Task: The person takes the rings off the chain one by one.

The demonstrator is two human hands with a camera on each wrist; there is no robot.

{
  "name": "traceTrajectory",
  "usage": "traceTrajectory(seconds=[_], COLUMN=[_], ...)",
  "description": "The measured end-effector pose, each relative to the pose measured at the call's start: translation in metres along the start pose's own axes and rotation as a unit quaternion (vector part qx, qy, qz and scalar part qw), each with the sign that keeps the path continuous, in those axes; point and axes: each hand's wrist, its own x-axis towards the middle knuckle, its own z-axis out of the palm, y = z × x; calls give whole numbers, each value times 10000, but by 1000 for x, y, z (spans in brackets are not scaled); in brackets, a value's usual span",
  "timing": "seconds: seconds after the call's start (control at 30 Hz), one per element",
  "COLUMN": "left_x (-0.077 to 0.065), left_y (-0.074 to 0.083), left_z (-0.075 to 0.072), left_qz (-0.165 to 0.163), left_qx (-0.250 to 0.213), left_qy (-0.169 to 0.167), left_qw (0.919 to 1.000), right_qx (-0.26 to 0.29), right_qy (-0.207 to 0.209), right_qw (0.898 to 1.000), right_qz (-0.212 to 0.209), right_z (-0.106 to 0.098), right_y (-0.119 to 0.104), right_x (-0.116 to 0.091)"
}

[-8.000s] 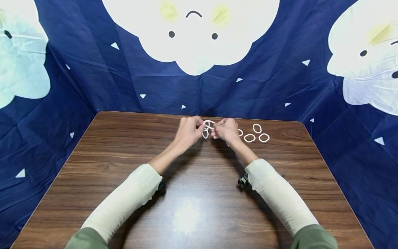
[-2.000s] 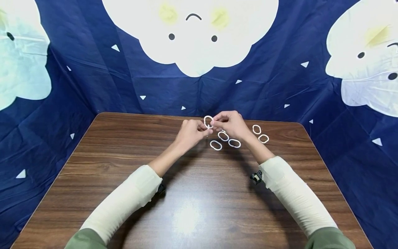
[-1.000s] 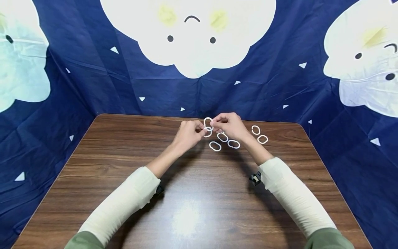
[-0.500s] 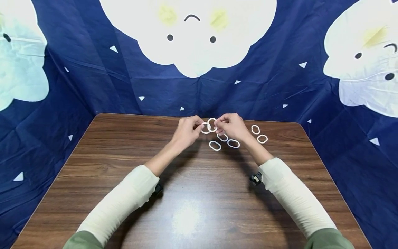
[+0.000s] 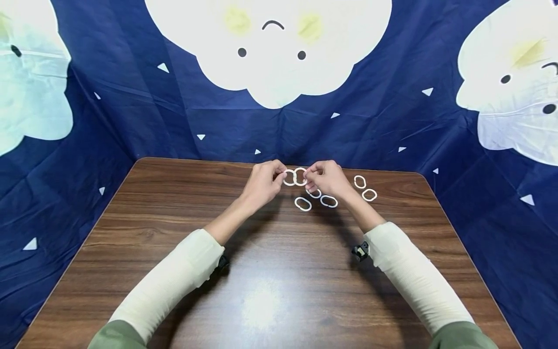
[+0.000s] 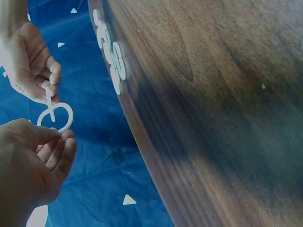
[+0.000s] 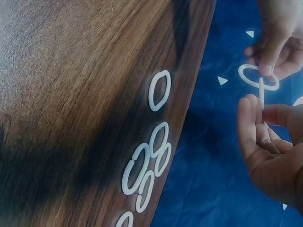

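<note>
My left hand (image 5: 264,182) pinches a white oval link (image 6: 71,114) between thumb and fingers, above the table's far edge. Opposite it, my right hand (image 5: 329,179) pinches a second white oval link (image 7: 262,97) by its outer end. The two links cross each other: in the left wrist view the second one stands edge-on and passes into the opening of the first. From the head they sit side by side, overlapping in the middle. Fingertips of the right hand partly cover its link.
Several loose white links lie on the brown wooden table (image 5: 196,271), among them one link (image 5: 303,211) below the hands and another (image 5: 330,207) under the right wrist. Two more sit farther right. Just behind the table's far edge hangs a blue cloth (image 5: 131,116).
The right hand's link has come down from above the left one to level beside it, on the right. Since the oldest frame, several links have come to lie below the hands.
</note>
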Motion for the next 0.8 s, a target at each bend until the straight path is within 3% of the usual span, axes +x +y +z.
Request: traceTrajectory(seconds=[0.4,0.8], left_x=[4,3], left_y=[-2,-12], left_z=[1,-4], left_qz=[67,-468], left_qx=[78,74], left_qy=[71,-108], left_qw=[9999,9988], right_qx=[-2,127], right_qy=[-6,56], right_qw=[10000,9997], right_qz=[57,183], right_z=[1,-5], right_y=[3,14], right_x=[2,5])
